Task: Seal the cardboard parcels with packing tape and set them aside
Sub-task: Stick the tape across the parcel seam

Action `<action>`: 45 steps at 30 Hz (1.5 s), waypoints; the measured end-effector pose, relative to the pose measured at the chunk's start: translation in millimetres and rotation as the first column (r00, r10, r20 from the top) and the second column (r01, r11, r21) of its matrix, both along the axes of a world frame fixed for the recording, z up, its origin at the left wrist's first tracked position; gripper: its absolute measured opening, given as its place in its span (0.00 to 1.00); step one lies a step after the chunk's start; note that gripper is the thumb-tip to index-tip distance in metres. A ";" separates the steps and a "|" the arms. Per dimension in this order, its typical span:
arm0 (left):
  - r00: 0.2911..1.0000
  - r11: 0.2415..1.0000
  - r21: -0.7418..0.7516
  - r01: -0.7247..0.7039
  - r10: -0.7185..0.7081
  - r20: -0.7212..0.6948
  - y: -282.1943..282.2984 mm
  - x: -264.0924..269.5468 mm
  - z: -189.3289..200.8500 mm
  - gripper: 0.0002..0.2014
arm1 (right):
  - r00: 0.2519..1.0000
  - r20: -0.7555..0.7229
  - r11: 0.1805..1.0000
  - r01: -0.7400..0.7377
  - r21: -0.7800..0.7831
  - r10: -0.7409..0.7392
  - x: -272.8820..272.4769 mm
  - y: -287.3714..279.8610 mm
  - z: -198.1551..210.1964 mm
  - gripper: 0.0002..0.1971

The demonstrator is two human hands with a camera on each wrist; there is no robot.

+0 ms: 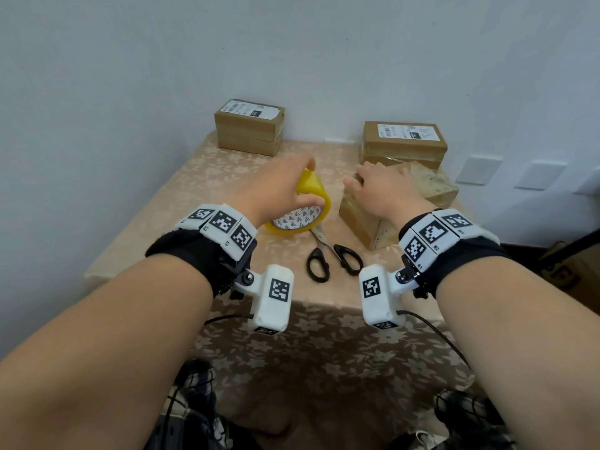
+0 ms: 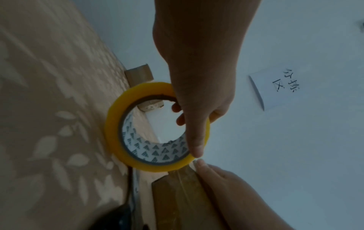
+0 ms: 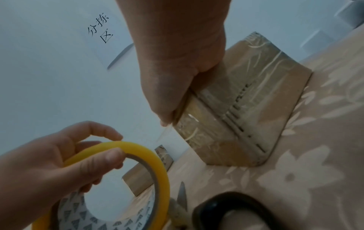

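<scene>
Worktop (image 1: 156, 203): tape roll (image 1: 308, 190) left of near parcel (image 1: 373, 219), scissors (image 1: 331, 254) in front between them. Two parcels at the back edge: left (image 1: 248, 131), right (image 1: 404, 142).

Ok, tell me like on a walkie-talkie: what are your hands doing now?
Left hand grips the yellow tape roll. Right hand holds the near parcel. Scissors lie between, untouched.
</scene>
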State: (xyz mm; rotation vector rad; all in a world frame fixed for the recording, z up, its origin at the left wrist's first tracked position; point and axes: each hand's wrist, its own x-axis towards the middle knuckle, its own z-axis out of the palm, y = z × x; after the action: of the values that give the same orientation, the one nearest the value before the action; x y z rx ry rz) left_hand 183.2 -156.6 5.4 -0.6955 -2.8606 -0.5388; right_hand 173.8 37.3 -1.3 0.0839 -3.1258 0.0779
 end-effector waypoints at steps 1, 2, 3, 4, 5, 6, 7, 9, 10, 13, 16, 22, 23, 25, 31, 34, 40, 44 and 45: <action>1.000 1.000 0.003 -0.002 0.002 -0.007 1.8 1.8 0.8 0.26 | 1.000 0.010 1.000 0.010 0.014 -0.011 -1.2 -0.7 -0.7 0.28; 1.000 1.000 0.004 -0.005 0.005 -0.001 3.4 3.4 2.6 0.25 | 0.999 0.026 0.999 0.028 0.027 -0.029 -2.7 -1.5 -2.0 0.31; 1.000 1.000 0.001 -0.012 0.012 0.013 5.3 4.7 5.3 0.23 | 0.998 0.045 0.998 0.049 0.040 -0.051 -3.8 -2.6 -2.8 0.34; 0.999 1.000 -0.014 -0.018 0.019 0.026 7.0 5.2 9.6 0.23 | 0.996 0.062 0.997 0.065 0.051 -0.069 -4.9 -3.6 -3.0 0.36; 0.999 0.999 -0.035 -0.020 0.021 0.035 9.2 5.1 14.1 0.22 | 0.994 0.078 0.995 0.076 0.061 -0.081 -5.3 -4.5 -2.6 0.37; 0.999 0.998 -0.059 -0.017 0.020 0.038 11.6 4.5 18.3 0.22 | 0.992 0.088 0.995 0.079 0.068 -0.085 -5.8 -5.0 -2.0 0.36; 0.999 0.997 -0.080 -0.013 0.016 0.036 14.4 3.7 21.7 0.22 | 0.992 0.093 0.994 0.079 0.077 -0.086 -6.1 -5.6 -1.2 0.35; 1.000 0.994 -0.112 0.005 -0.001 0.028 20.3 2.4 23.9 0.22 | 0.991 0.092 0.992 0.087 0.094 -0.096 -5.9 -8.2 -0.5 0.33; 1.000 0.992 -0.125 0.015 -0.011 0.029 23.0 1.6 22.2 0.23 | 0.990 0.090 0.990 0.095 0.101 -0.104 -5.5 -10.4 -1.2 0.32; 0.998 0.990 -0.134 0.038 -0.032 0.048 25.9 -0.5 13.8 0.23 | 0.988 0.070 0.985 0.129 0.117 -0.138 -4.7 -19.8 -5.4 0.30; 0.997 0.993 -0.110 0.050 -0.043 0.071 22.8 -2.0 8.8 0.25 | 0.988 0.033 0.980 0.147 0.135 -0.153 -3.0 -23.2 -8.9 0.29; 0.997 0.998 -0.047 0.045 -0.042 0.068 12.5 -0.3 2.6 0.25 | 0.985 0.054 0.978 0.153 0.139 -0.162 -1.8 -25.6 -7.2 0.32; 0.997 0.998 -0.036 0.042 -0.040 0.068 10.4 -0.1 2.0 0.26 | 0.984 0.068 0.979 0.156 0.132 -0.166 -1.7 -25.3 -5.9 0.32; 0.997 0.999 -0.030 0.041 -0.039 0.065 7.0 0.4 0.6 0.27 | 0.982 0.095 0.982 0.155 0.108 -0.165 -2.1 -22.6 -2.4 0.32; 0.999 0.999 -0.024 0.039 -0.038 0.031 7.8 3.4 2.9 0.26 | 0.983 0.101 0.983 0.144 0.111 -0.155 -1.1 -23.9 -2.7 0.34; 0.999 0.999 -0.027 0.042 -0.041 0.030 8.6 1.6 3.9 0.26 | 0.992 0.042 0.990 0.117 0.083 -0.121 0.6 -23.7 -7.7 0.31; 0.999 0.999 -0.041 0.022 -0.020 0.049 9.7 1.0 -0.6 0.28 | 0.969 -0.245 0.910 -0.125 -0.395 0.027 10.1 -5.5 0.0 0.19; 0.999 0.999 -0.034 0.007 -0.006 0.048 14.0 5.6 1.1 0.28 | 0.912 -0.409 0.855 -0.191 -0.482 -0.026 35.2 4.8 5.7 0.10; 0.999 0.999 -0.032 0.001 0.000 0.045 14.9 7.2 1.3 0.28 | 0.928 -0.373 0.868 -0.189 -0.460 0.004 42.4 3.3 6.6 0.07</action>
State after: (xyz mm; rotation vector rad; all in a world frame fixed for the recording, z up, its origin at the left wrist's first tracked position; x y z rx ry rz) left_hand 190.4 -141.7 6.8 -0.6978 -2.9175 -0.5162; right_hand 216.1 40.6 5.3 0.2219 -2.6334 0.7596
